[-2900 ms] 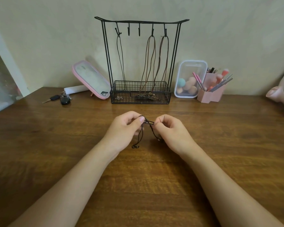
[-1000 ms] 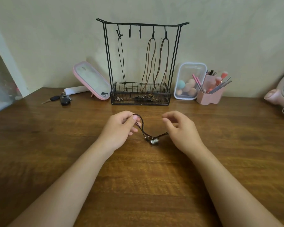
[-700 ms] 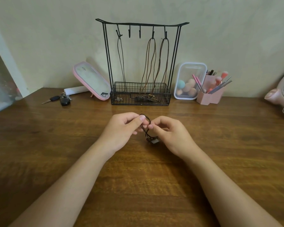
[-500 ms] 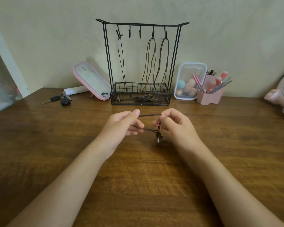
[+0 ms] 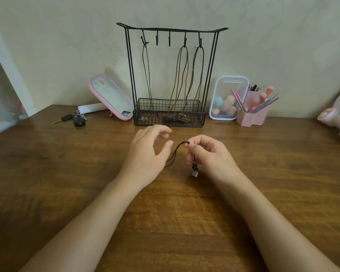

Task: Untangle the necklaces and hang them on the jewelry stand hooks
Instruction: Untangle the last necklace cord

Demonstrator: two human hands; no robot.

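Left hand (image 5: 145,154) hovers loose-fingered, holding nothing; the dark necklace (image 5: 175,154) droops over the desk (image 5: 67,173), pinched by the right hand (image 5: 208,156). I'd spread that loop slowly with both hands, pendant (image 5: 194,173) hanging free, before any hook (image 5: 156,40).

Soft, rather dim warm light fills the room, leaving only faint shadows and a mild sheen on the table (image 5: 47,173). The left hand (image 5: 145,154) is slightly blurred, and the wide lens bows the edges, tilting the shelf (image 5: 6,75).
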